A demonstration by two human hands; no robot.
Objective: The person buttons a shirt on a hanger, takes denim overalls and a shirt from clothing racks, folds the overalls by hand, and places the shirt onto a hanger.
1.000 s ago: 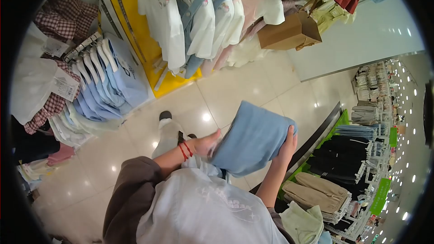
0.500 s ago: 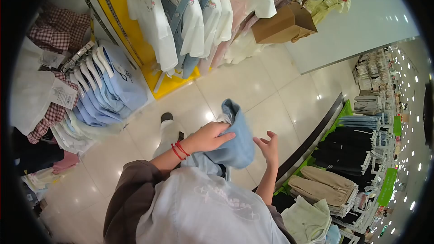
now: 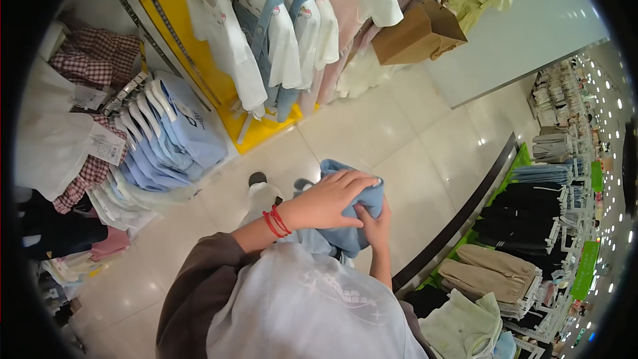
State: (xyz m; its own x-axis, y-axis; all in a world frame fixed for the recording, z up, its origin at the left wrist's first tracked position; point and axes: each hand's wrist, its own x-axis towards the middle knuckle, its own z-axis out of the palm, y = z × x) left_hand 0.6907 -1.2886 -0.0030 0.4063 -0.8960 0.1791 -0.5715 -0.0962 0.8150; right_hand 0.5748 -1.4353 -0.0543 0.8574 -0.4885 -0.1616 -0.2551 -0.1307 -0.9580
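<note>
A folded or bunched light-blue denim garment is held in front of my body; its exact kind is hidden by the folds and my hands. My left hand, with red cords at the wrist, reaches across its top. The fingers bend over its far edge and the thumb rests on the near side. My right hand grips the garment's right side, thumb in front and the other fingers mostly out of sight behind the cloth. Below my hands, more pale-blue cloth meets my light shirt.
White and blue children's tops hang on a yellow stand ahead. Blue shirts hang at left beside checked clothes. A brown paper bag is near the far rack. Folded trousers fill a dark-edged shelf on the right.
My right hand has moved from beside the garment onto its right side and closed there. My left hand has shifted right across its top. The cloth is more bunched.
</note>
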